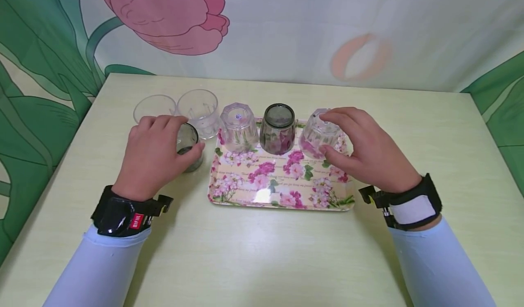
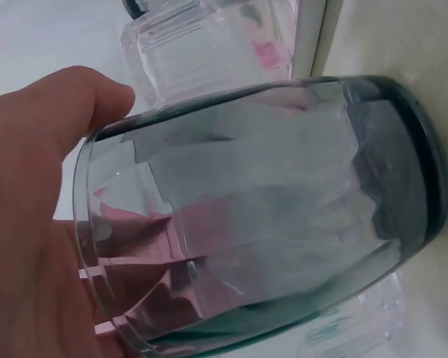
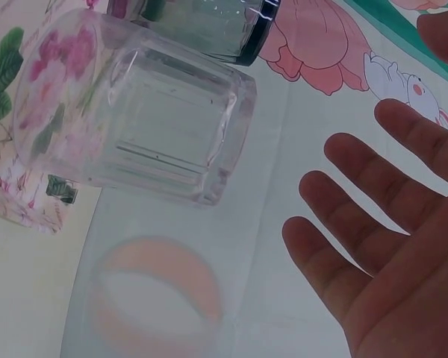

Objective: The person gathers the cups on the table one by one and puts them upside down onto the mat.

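My left hand [image 1: 153, 154] grips a grey tinted glass [image 2: 254, 216] near its rim, thumb on one side and fingers on the other. This glass stands upright on the table, left of a flowered tray [image 1: 262, 198]. On the tray, upside down in a row, stand a clear glass [image 1: 239, 129], a grey glass [image 1: 278, 129] and another clear glass [image 3: 164, 119]. Beside that right-hand clear glass is my right hand [image 1: 364, 150], its fingers spread; the right wrist view shows them apart from the glass.
Two clear glasses, one at the far left [image 1: 155, 104] and one next to it [image 1: 198, 109], stand mouth up behind my left hand. The pale table [image 1: 262, 252] ends at the back against a flower-printed curtain [image 1: 286, 34].
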A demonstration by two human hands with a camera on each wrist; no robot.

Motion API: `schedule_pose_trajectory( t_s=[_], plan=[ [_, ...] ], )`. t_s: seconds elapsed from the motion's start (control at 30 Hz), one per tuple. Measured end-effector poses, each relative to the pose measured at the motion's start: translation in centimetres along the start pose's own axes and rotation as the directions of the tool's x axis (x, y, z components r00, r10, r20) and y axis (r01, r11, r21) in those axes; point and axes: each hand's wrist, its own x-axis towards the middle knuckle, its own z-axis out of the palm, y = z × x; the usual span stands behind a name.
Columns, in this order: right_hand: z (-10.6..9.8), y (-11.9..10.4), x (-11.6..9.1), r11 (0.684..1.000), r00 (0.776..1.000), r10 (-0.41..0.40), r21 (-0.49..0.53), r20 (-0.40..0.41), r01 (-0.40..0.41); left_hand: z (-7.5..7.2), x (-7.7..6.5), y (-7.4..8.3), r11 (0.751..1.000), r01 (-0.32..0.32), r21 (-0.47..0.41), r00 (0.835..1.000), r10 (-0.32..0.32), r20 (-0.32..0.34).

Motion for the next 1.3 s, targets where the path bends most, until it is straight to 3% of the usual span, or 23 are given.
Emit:
schedule_pose_trajectory(
  t_s=[0.4, 0.63, 1.3],
  plan=[
    [0.10, 0.17, 0.02, 1.000, 1.000, -0.007, -0.002, -0.005, 0.007, -0.07, 0.03, 0.32, 0.999, -0.019, 0.046, 1.000, 0.019, -0.001],
    [0.07, 0.05, 0.06, 1.000, 1.000, -0.019, 0.000, 0.004, 0.019, 0.16, -0.13, 0.23, 0.999, -0.044, 0.008, 0.999, 0.044, 0.031],
    [0.03, 0.21, -0.03, 0.999, 0.999, -0.028, 0.015, -0.019, 0.028, 0.29, -0.26, 0.42, 1.000, 0.012, -0.018, 0.996, -0.010, 0.083]
  ],
)
